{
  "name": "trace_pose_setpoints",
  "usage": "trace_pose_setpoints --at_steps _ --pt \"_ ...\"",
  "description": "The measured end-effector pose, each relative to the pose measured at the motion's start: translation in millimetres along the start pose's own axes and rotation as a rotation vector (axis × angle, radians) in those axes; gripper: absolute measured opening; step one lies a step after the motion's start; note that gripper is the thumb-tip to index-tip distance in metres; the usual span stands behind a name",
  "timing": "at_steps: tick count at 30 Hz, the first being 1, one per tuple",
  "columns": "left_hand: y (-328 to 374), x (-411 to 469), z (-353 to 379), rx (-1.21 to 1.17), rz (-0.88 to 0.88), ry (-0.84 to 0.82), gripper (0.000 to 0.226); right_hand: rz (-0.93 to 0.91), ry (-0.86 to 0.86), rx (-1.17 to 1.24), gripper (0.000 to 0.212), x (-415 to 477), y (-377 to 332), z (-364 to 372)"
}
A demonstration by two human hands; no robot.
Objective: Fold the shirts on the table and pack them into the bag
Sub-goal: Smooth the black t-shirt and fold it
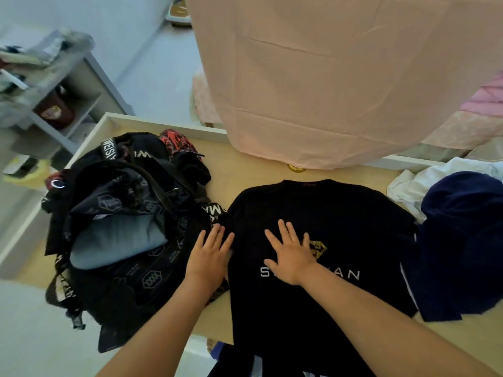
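Looks like a home bedroom: pink bedding [484, 104], cluttered grey shelf unit [81, 85], laundry piled on a wooden table [261, 164].

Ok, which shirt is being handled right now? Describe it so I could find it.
Find the pale wooden table. At its middle, between the black patterned bag on the left and a navy garment on the right, a black shirt lies spread flat. Only it bears a gold chest emblem, partly under the right hand.

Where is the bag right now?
In the head view, the black bag lies open on the left of the table, beside the black shirt, with the left hand at its right edge.
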State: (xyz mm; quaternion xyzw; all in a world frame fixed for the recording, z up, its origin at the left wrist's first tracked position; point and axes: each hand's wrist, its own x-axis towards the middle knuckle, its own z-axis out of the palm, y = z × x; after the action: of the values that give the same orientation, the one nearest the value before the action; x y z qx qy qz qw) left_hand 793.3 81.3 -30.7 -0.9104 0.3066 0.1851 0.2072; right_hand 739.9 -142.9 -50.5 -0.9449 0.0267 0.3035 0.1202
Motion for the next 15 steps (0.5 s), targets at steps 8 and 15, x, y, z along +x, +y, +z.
trace_pose_setpoints --at_steps 8,15 --pt "-32.3 -21.1 -10.3 -0.026 -0.070 -0.018 0.058 -0.067 0.012 0.048 0.075 9.1 -38.4 -13.1" --pt "32.1 8.2 -31.4 -0.415 0.007 0.172 0.047 0.280 0.463 -0.046 0.056 -20.8 5.3 -5.1"
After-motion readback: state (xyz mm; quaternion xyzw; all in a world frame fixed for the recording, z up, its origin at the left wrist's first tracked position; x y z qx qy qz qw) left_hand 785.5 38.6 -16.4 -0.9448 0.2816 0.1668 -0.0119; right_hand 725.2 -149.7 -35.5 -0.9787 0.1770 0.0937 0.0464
